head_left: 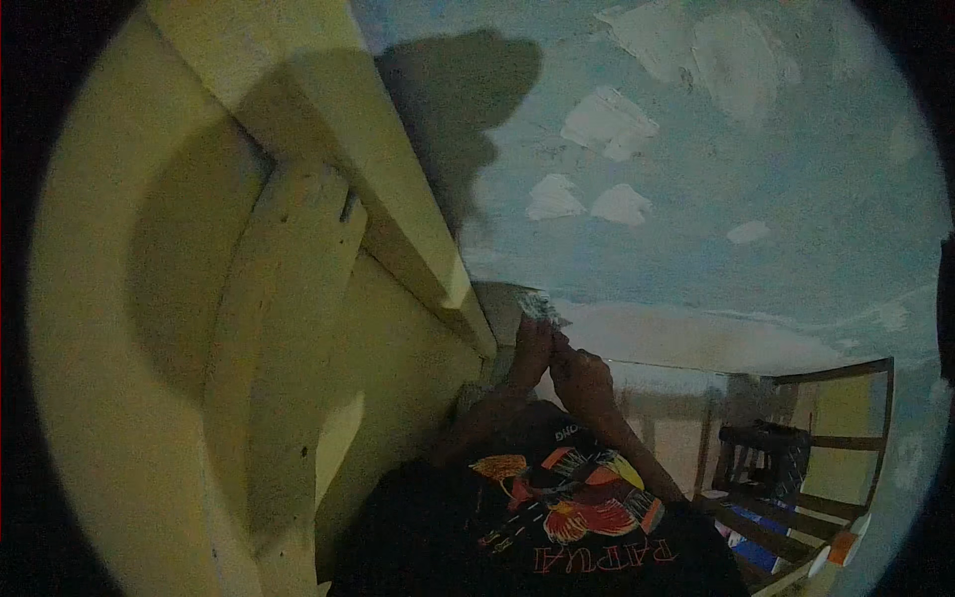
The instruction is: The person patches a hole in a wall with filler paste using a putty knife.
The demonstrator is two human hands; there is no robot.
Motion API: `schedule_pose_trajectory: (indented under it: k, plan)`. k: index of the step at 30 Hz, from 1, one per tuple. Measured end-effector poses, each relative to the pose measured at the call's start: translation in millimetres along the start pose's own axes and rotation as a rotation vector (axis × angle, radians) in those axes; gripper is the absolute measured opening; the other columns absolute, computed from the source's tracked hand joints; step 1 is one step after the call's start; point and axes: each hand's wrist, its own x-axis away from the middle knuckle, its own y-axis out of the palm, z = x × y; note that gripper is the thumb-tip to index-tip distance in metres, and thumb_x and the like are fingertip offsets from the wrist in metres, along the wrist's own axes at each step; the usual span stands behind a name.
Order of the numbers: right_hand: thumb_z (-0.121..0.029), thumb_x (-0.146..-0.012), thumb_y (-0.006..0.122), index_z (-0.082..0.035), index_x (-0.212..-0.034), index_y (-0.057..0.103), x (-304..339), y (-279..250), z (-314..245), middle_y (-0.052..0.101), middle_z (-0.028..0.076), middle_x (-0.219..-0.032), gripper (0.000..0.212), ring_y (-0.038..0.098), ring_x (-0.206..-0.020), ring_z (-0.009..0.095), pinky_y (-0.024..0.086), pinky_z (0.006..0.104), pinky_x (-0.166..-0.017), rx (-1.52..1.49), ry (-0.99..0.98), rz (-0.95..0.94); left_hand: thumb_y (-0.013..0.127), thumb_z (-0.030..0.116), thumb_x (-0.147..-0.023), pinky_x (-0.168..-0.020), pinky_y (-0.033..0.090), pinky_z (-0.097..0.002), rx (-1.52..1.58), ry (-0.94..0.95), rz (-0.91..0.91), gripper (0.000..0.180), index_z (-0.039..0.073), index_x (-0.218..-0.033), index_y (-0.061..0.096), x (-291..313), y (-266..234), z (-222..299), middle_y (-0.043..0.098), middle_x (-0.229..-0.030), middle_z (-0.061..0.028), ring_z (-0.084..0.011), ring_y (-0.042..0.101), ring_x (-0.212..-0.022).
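In the middle of the view my two hands are close together, raised before a dark shirt. My left hand (533, 348) is closed at the lower end of a small flat piece smeared with whitish paste (538, 303), whose exact kind is too dim to tell. Just right of it and a little lower, my right hand (583, 379) is closed, its fingers reaching toward the same piece. Whatever lies inside the right fingers is hidden. Beyond the hands stretches a pale blue wall (696, 259) with several rough white paste patches (610, 123).
Yellow painted beams (398, 169) run diagonally along the left, next to a thick yellow post (288, 298). A head-shaped shadow falls across them. At the lower right stand a dark wooden frame (834, 446) with slats and a dark chair-like object (766, 448).
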Motion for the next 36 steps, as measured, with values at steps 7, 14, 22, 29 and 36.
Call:
schedule_pose_trajectory:
  k: [7,14,22,29,36]
  plan:
    - [-0.015,-0.076,0.040,-0.001,-0.093,0.043,-12,20,7,0.050,0.013,-0.053,0.023,0.050,-0.046,0.028,0.040,0.0377,-0.042,0.066,0.143,-0.187,0.037,0.020,-0.080,-0.067,0.035,-0.0387,-0.074,-0.157,-0.061,0.026,-0.001,-0.095,0.038,-14,-8,-17,0.047,-0.085,-0.0134,-0.0252,0.045,-0.075]
    - [-0.013,-0.075,0.041,0.000,-0.091,0.041,-3,4,-1,0.051,0.012,-0.056,0.021,0.051,-0.050,0.031,0.041,0.0391,-0.046,0.056,0.068,-0.011,0.039,0.032,-0.080,-0.066,0.037,-0.0357,-0.227,-0.075,0.040,0.040,0.000,-0.102,0.029,-23,-13,-53,0.044,-0.086,-0.0096,-0.0182,0.043,-0.078]
    - [-0.014,-0.074,0.041,-0.009,-0.100,0.040,-10,5,-3,0.052,0.014,-0.061,0.026,0.052,-0.057,0.032,0.041,0.0407,-0.048,-0.090,0.164,-0.137,0.038,0.023,-0.080,-0.060,0.040,-0.0308,-0.117,-0.089,-0.207,0.025,-0.002,-0.085,0.038,-30,-25,-41,0.045,-0.076,-0.0102,-0.0171,0.045,-0.068]
    - [-0.018,-0.075,0.041,-0.006,-0.101,0.043,-20,17,2,0.054,0.015,-0.074,0.029,0.055,-0.067,0.028,0.044,0.0395,-0.055,0.014,0.308,-0.379,0.037,0.016,-0.077,-0.050,0.042,-0.0280,0.016,-0.176,-0.181,0.019,-0.004,-0.077,0.036,-41,-27,-44,0.049,-0.062,-0.0116,-0.0181,0.048,-0.052]
    - [-0.017,-0.075,0.039,-0.004,-0.103,0.038,-5,-10,-14,0.054,0.015,-0.072,0.031,0.054,-0.063,0.028,0.044,0.0386,-0.055,-0.060,0.187,-0.149,0.039,0.017,-0.078,-0.050,0.043,-0.0274,0.039,-0.074,-0.128,0.019,-0.002,-0.077,0.038,-31,-24,-50,0.045,-0.057,-0.0096,-0.0182,0.044,-0.048]
